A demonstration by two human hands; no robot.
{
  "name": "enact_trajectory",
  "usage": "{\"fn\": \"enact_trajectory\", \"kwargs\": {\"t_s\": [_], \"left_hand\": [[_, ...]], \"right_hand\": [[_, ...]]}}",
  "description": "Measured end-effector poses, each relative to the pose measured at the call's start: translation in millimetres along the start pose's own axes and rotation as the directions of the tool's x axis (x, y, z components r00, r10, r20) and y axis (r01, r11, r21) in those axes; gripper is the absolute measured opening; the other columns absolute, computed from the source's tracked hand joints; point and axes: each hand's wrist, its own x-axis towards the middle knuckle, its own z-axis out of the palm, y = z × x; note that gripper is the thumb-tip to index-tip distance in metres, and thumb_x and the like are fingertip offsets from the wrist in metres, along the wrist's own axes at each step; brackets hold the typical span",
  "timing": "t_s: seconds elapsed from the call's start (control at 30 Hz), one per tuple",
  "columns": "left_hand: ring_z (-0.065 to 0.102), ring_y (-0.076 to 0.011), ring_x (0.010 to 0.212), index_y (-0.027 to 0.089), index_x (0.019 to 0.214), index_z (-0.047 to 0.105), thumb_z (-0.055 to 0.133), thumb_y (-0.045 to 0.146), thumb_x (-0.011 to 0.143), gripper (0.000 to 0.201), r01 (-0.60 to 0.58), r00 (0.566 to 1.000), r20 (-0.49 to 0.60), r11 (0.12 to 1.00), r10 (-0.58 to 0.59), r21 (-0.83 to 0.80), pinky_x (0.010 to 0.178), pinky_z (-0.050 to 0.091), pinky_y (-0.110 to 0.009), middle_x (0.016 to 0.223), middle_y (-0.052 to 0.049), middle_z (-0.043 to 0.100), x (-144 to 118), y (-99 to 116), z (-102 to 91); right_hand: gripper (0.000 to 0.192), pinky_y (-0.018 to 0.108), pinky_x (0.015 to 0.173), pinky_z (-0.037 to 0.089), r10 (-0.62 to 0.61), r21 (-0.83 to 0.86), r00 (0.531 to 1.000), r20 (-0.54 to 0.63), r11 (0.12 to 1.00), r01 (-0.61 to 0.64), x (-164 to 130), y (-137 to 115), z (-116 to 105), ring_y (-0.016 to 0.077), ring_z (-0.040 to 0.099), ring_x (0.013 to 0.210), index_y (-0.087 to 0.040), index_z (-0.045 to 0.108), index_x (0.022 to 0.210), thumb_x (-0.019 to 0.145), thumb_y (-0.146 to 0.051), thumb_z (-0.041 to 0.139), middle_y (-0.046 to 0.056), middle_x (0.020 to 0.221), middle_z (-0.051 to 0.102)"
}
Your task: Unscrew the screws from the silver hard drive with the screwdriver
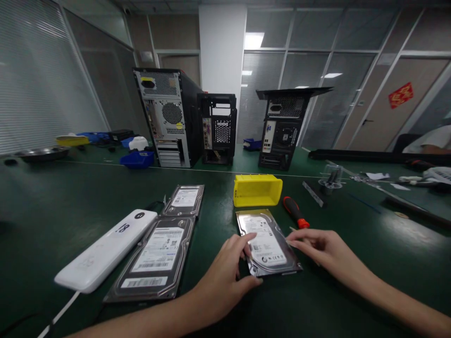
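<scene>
A silver hard drive with a white label lies flat on the green table in front of me. My left hand grips its near left corner, thumb along the front edge and fingers on top. My right hand touches its right edge with its fingertips. A red and black screwdriver lies just beyond my right hand. An empty yellow bin stands behind the drive.
Two more hard drives and a white power bank lie at left. Three computer cases stand at the back. Blue bins, a metal dish and tools sit around. Another person's arm shows far right.
</scene>
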Motion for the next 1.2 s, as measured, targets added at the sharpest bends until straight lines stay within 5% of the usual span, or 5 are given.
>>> {"fn": "enact_trajectory", "kwargs": {"t_s": [0.1,0.27,0.57,0.87,1.2], "left_hand": [[0.042,-0.0152,0.078,0.023,0.137,0.036,0.063,0.015,0.076,0.068,-0.002,1.000,0.011,1.000,0.003,-0.027,0.070,0.040,-0.028,0.106,-0.003,0.044,1,0,-1.8],[0.042,-0.0109,0.070,0.022,0.137,0.033,0.064,0.011,0.074,0.071,0.029,1.000,0.014,0.995,-0.028,-0.099,0.063,0.041,-0.026,0.107,-0.003,0.041,2,-2,-3.8],[0.043,-0.0174,0.091,0.017,0.142,0.019,0.062,0.003,0.071,0.085,-0.010,0.996,-0.091,0.990,-0.003,-0.142,0.081,0.043,-0.031,0.112,-0.007,0.038,3,-6,2.3],[0.044,-0.0168,0.089,0.020,0.142,0.020,0.062,0.002,0.070,0.084,-0.004,0.994,-0.110,0.991,-0.011,-0.135,0.081,0.043,-0.033,0.112,-0.006,0.038,3,-7,4.9],[0.044,-0.0155,0.085,0.021,0.140,0.023,0.061,0.003,0.070,0.082,0.018,0.996,-0.083,0.992,-0.028,-0.124,0.079,0.044,-0.032,0.111,-0.005,0.039,2,-3,0.9]], "right_hand": [[0.025,0.041,0.089,0.053,-0.297,-0.308,0.954,0.046,0.904,0.297,-25,15,-6,0.0246,0.066,0.100,-0.023,0.072,0.099,0.086,-0.032,0.052,0.002,0.087,0.074],[0.026,0.044,0.088,0.055,-0.554,-0.555,0.816,0.164,0.632,0.541,-39,23,-6,0.0212,0.068,0.099,-0.025,0.064,0.107,0.090,-0.022,0.046,-0.001,0.100,0.073],[0.026,0.046,0.088,0.055,-0.603,-0.549,0.762,0.235,0.565,0.616,-37,16,-5,0.0167,0.070,0.087,-0.023,0.055,0.114,0.092,-0.016,0.042,0.000,0.098,0.072],[0.025,0.041,0.085,0.054,-0.728,-0.564,0.653,0.209,0.456,0.688,-31,5,-6,0.0114,0.065,0.057,-0.017,0.060,0.105,0.094,-0.016,0.038,-0.001,0.069,0.067],[0.029,0.041,0.085,0.053,-0.727,-0.596,0.646,0.232,0.419,0.685,-31,4,-10,0.0122,0.066,0.058,-0.017,0.059,0.106,0.095,-0.016,0.033,-0.001,0.068,0.068]]}}
